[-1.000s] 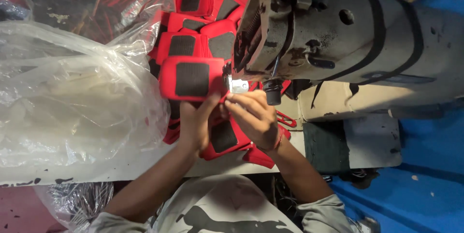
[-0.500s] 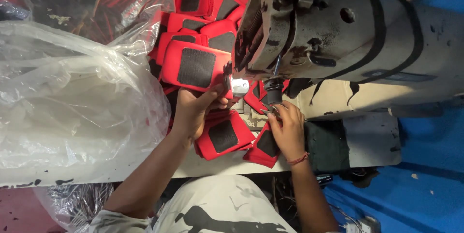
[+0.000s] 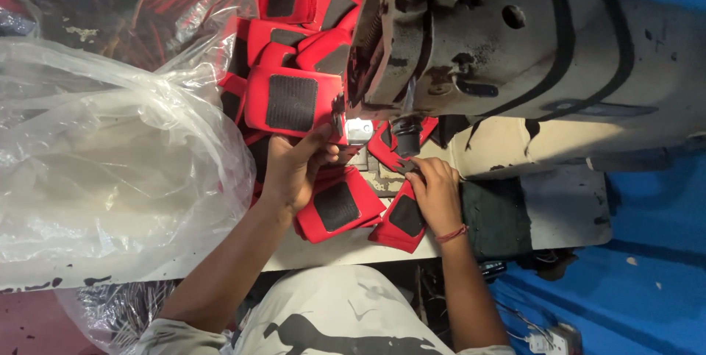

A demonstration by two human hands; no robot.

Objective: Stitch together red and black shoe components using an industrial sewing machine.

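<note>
left hand (image 3: pixel 294 167): fingers curled, pinching the lower edge of a red fabric panel with a black rectangular patch (image 3: pixel 293 103), beside the needle area.
right hand (image 3: pixel 435 194): fingers bent, pressing flat on another red patched piece (image 3: pixel 401 219) under the grey sewing machine head (image 3: pixel 515 46).
around: crinkled clear plastic bag (image 3: pixel 110 171) at left; pile of red panels (image 3: pixel 309 9) behind.

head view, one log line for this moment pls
left hand: grips red panel with black patch | right hand: on red piece by sewing machine foot | clear plastic bag at left
</note>
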